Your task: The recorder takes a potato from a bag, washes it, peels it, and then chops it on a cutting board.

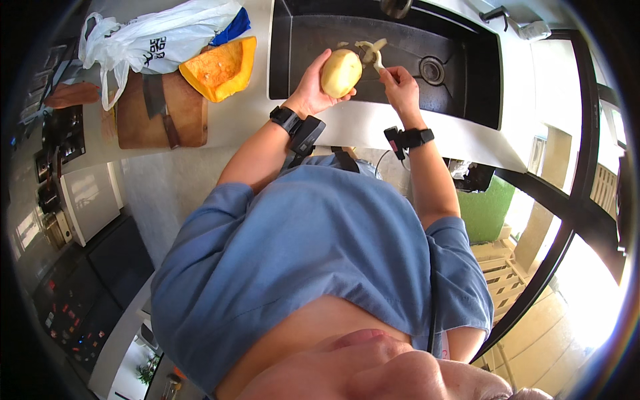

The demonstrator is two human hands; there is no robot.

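My left hand (pixel 311 94) grips a large peeled potato (pixel 342 73), pale yellow, tilted over the near edge of the black sink (pixel 320 31). To its right, my right hand (pixel 401 91) is closed around the handle of a pale Y-shaped peeler (pixel 378 61). The peeler's head points away from me, a short gap from the potato. Strips of potato peel (pixel 379 44) show around the peeler head; whether they cling to it or lie on the sink floor, I cannot tell.
Left of the sink, a kitchen knife (pixel 170 131) lies on a wooden cutting board (pixel 192 122). A cut pumpkin piece (pixel 220 70) and a white plastic bag (pixel 170 37) overlap the board's far side. The faucet (pixel 396 7) overhangs the sink, with a drain (pixel 432 70) at right.
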